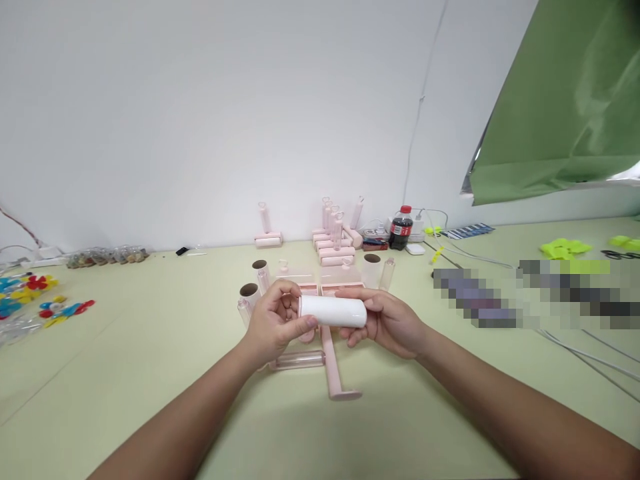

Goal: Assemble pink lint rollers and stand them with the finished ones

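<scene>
Both hands hold a white lint roll (334,311) in the air, just above the middle of the desk (150,373). The left hand (274,321) grips the left end, with its fingers (287,293) curled tight round the rim. The right hand (389,322) wraps round the right end from below and behind. The roll lies flat, side to side.

Right under it on the desk lies a pink roller handle (334,370). A clear tube (299,360) lies just left of that. Rolls with brown cores (249,291) stand just past the hands. Far back stand pink rollers (334,240) and a cola bottle (401,228).

To do this well, I think the hands should hold the roll only by its ends and gently, so it does not get squashed. It also helps to hold it level and lined up with the handle.
</scene>
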Available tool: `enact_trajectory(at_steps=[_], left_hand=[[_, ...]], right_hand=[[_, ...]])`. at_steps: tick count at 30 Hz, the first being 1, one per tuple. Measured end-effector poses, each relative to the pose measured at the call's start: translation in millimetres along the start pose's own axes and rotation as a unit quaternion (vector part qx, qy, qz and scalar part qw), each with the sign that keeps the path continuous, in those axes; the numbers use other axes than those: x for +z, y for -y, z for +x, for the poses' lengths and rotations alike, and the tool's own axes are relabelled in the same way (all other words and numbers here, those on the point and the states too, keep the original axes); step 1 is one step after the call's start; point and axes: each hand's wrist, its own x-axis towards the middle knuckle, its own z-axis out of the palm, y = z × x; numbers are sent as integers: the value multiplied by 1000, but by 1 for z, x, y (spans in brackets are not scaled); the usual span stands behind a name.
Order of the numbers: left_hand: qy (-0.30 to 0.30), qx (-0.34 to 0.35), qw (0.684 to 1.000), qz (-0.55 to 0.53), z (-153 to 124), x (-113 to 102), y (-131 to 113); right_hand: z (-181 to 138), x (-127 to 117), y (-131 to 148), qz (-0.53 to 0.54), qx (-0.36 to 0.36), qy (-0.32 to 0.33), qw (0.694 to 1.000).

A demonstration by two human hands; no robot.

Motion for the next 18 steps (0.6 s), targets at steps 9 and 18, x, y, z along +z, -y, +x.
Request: enact_trajectory(at_steps=[9, 18], left_hand=[[7, -8, 1000, -16, 0, -1, -3], [-59, -60, 993, -88, 5, -1, 7]], right_hand=[[-2, -3, 0, -4, 9, 27, 1000], [2, 7, 1, 41, 30, -52, 997]])
